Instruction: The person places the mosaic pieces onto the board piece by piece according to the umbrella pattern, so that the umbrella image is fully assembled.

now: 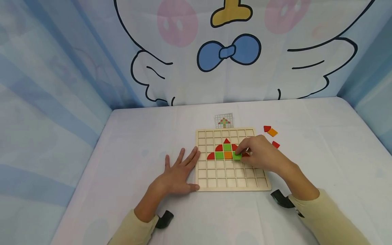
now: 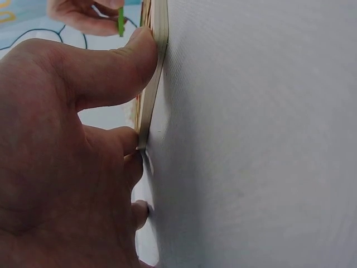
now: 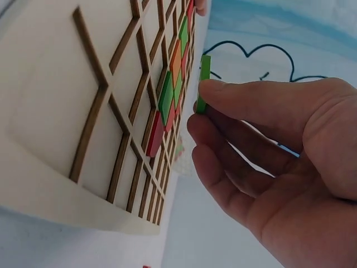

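My right hand (image 1: 260, 153) pinches a green square tile (image 3: 204, 89) between thumb and fingers, held on edge and apart from the board in the right wrist view. Beneath it lies the wooden grid board (image 1: 214, 175). Coloured tiles in the grid include a red triangle (image 1: 226, 141), an orange square (image 1: 228, 155), a green square (image 1: 227, 147) and red rounded pieces (image 1: 210, 156). My left hand (image 1: 177, 175) lies with spread fingers at the board's left side, fingertips and thumb touching its edge. In the head view, the right hand hides some of the pattern's right side.
A small pattern card (image 1: 224, 121) lies just behind the board, showing a similar coloured figure. To the right are a loose red piece (image 1: 267, 128), an orange tile (image 1: 272, 132) and another red piece (image 1: 276, 144). A white cloth (image 1: 147, 132) covers the table; a cartoon-printed curtain hangs behind.
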`<move>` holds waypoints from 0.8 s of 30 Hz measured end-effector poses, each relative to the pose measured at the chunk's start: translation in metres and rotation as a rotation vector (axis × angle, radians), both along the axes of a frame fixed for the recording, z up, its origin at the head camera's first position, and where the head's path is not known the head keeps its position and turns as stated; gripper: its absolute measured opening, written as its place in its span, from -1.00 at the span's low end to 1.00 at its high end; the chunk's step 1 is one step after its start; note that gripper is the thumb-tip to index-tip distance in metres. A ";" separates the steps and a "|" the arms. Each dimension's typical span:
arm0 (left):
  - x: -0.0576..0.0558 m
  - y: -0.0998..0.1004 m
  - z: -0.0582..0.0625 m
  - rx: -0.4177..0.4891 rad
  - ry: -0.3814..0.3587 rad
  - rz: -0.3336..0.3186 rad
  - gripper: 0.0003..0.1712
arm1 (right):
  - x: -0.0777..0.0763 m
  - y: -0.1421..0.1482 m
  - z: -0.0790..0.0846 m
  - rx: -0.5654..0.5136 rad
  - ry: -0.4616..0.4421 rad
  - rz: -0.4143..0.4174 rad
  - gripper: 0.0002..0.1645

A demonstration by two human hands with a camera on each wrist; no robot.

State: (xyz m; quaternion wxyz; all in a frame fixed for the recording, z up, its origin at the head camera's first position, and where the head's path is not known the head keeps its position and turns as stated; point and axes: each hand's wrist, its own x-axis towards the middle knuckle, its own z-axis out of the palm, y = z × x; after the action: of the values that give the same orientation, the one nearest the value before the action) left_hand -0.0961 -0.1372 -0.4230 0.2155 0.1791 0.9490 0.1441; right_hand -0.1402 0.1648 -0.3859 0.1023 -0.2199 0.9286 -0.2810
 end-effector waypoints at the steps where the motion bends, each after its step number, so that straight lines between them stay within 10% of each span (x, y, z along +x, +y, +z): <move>1: 0.000 0.000 0.000 0.001 0.000 0.002 0.21 | 0.001 -0.002 0.000 0.001 0.003 0.010 -0.81; 24: 0.000 0.000 0.001 -0.011 -0.001 -0.002 0.21 | 0.011 -0.022 -0.013 0.007 0.060 0.130 -0.81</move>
State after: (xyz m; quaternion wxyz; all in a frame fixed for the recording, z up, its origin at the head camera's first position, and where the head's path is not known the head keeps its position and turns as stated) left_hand -0.0959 -0.1372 -0.4224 0.2174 0.1788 0.9495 0.1386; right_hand -0.1293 0.1431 -0.3991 0.0935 -0.2878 0.9159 -0.2638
